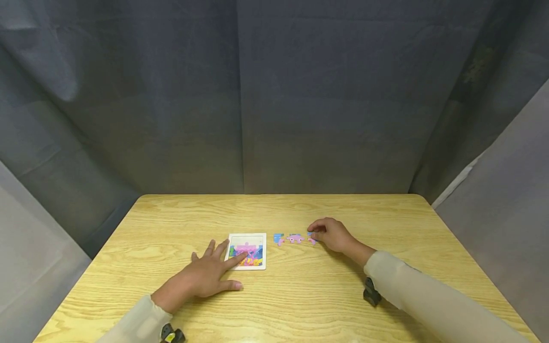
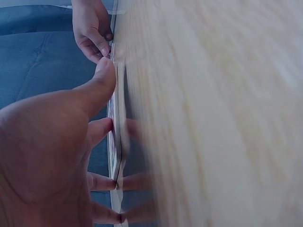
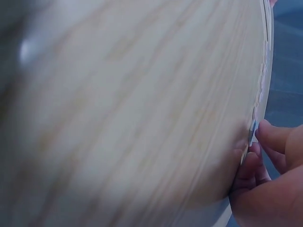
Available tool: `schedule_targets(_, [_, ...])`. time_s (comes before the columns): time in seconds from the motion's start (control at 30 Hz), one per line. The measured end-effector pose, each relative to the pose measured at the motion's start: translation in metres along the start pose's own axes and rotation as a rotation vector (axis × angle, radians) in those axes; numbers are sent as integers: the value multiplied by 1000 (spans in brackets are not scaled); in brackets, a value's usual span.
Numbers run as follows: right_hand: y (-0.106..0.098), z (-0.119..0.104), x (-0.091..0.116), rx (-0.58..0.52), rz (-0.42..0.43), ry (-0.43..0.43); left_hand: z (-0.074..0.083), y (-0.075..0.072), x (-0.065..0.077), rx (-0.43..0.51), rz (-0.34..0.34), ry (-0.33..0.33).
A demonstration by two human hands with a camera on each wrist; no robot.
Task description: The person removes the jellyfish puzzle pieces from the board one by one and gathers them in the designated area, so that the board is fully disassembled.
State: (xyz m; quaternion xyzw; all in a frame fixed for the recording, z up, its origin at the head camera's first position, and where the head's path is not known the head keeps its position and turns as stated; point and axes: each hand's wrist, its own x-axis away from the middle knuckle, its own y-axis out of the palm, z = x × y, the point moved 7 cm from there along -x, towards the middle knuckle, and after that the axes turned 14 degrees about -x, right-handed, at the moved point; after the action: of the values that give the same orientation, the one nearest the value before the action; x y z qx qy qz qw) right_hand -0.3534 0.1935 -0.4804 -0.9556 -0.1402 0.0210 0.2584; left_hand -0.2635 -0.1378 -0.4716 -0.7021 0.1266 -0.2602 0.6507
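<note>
A white-framed jigsaw puzzle tray [image 1: 249, 268] lies flat on the table, its lower part filled with a pink, blue and yellow picture and its upper strip pale. My left hand [image 1: 208, 275] is spread over its left side, the index fingertip resting on the picture and the thumb just below the frame. To the right of the tray, my right hand [image 1: 336, 236] pinches a blue-and-pink puzzle piece [image 1: 311, 241] between thumb and fingers, low at the tabletop. Beside it lie a pink piece with eye-like spots [image 1: 295, 238] and a blue-and-pink corner piece [image 1: 278, 237].
The pieces lie in a short row on the wood-grain table [image 1: 300, 300]. Dark grey curtains [image 1: 326, 105] hang behind its far edge, with paler sheets at both sides. A small black device [image 1: 371, 292] sits under the right sleeve, another [image 1: 172, 334] at the left sleeve.
</note>
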Motion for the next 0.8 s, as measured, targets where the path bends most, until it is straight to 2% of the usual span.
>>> schedule_targets(0.27, [-3, -3, -3, -11, 5, -10, -1, -3, 1, 22, -6, -4])
schedule_targets(0.53, [-3, -18, -6, -34, 0, -42, -1, -3, 3, 17, 5, 7])
schedule_targets(0.8, [14, -40, -11, -71, -32, -76, 2, -6, 18, 25, 23, 37])
